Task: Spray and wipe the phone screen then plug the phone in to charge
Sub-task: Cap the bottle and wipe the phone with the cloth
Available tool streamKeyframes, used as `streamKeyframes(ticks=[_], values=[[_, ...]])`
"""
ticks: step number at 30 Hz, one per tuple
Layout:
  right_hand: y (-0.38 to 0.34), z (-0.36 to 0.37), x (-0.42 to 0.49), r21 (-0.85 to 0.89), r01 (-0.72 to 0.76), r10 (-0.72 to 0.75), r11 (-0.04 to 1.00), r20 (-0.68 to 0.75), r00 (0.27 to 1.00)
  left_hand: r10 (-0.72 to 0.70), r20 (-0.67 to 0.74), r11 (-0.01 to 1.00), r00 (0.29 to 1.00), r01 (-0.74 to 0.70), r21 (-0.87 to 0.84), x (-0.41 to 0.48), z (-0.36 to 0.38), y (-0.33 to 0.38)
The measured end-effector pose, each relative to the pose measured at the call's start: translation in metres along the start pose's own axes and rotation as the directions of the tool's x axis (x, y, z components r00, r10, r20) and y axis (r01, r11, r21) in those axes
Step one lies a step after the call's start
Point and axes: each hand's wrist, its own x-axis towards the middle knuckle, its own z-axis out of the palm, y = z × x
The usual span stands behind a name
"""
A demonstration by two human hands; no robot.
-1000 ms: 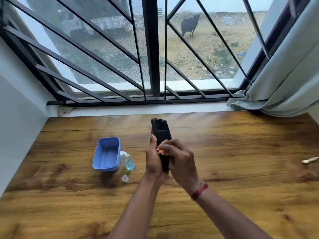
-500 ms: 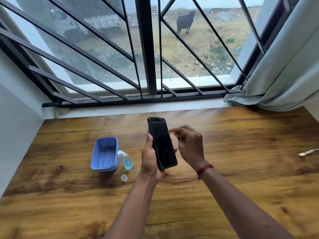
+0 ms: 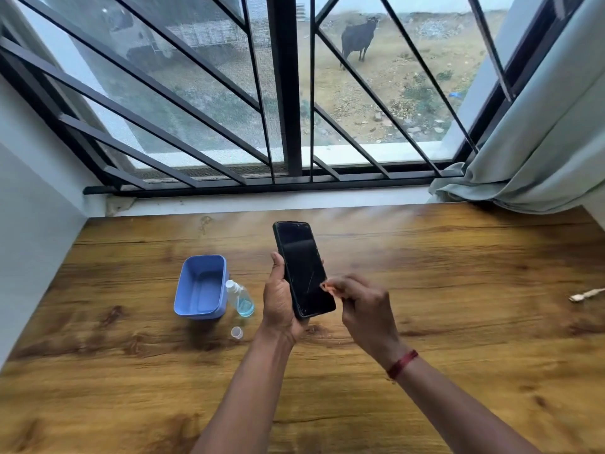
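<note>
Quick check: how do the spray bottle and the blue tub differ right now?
The spray bottle is clear with pale blue liquid in it and lies on its side; the blue tub is opaque and sits upright, open at the top. The bottle is slim and smaller; the tub is wide and boxy. Both rest on the wooden table, side by side, untouched by either hand.

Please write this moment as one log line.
left hand: holds phone | right hand: pinches orange cloth at screen edge | cable: unplugged, on table

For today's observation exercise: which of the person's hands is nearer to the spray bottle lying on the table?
Left. The left hand, holding the phone, is just right of the spray bottle. The right hand is farther right, beyond the phone.
</note>
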Motion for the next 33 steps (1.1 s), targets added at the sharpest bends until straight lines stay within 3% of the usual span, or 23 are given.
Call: streamKeyframes(ticks=[3,11,16,23,28,31,33], values=[[-0.003,0.001,0.027,-0.014,-0.057,0.055,0.998,-0.104,0.993,-0.012,0.029,1.000,0.999,0.012,-0.012,-0.002,0.003,-0.003],[-0.006,0.005,-0.012,-0.055,0.038,-0.033,0.998,0.093,0.995,0.009,-0.036,1.000,0.999,-0.009,-0.011,0.006,-0.007,0.005],[-0.005,0.000,0.001,-0.035,-0.068,0.066,0.997,-0.050,0.997,0.025,-0.069,0.999,0.997,-0.027,-0.017,0.006,-0.005,-0.001],[-0.043,0.023,-0.022,-0.058,-0.104,0.100,0.993,-0.071,0.992,0.083,-0.140,0.997,0.987,-0.083,0.007,0.009,0.001,-0.001],[-0.056,0.019,-0.029,0.032,0.020,-0.018,0.999,-0.084,0.996,0.069,-0.173,0.997,0.982,-0.072,-0.015,0.006,0.001,0.004],[-0.041,0.010,-0.013,-0.008,-0.095,0.091,0.995,-0.241,0.966,0.100,-0.140,0.995,0.985,-0.097,0.028,0.003,0.003,0.006],[-0.030,0.006,0.004,-0.033,-0.140,0.126,0.990,-0.263,0.957,0.090,-0.096,0.996,0.991,-0.089,0.022,0.000,0.007,0.008]])
